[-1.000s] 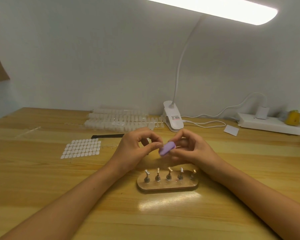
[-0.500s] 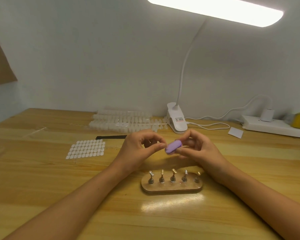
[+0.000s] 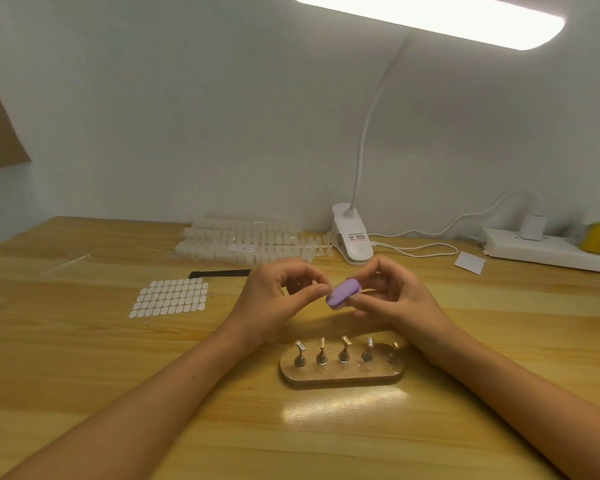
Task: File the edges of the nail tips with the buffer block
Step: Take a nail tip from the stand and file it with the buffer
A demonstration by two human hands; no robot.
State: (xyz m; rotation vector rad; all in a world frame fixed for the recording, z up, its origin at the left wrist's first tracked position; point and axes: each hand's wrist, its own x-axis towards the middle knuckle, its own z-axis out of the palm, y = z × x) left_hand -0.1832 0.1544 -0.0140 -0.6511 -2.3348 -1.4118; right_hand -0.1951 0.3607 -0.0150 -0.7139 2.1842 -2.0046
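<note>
The left hand is pinching thumb and forefinger together right beside the left end of the purple buffer block; anything between them is too small to tell. The right hand is gripping the tilted block, hovering above the table behind the wooden peg stand.

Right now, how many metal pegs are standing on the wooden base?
5 pegs, in one row along the wooden base: far left, second, middle, fourth, far right. None looks hidden.
</note>
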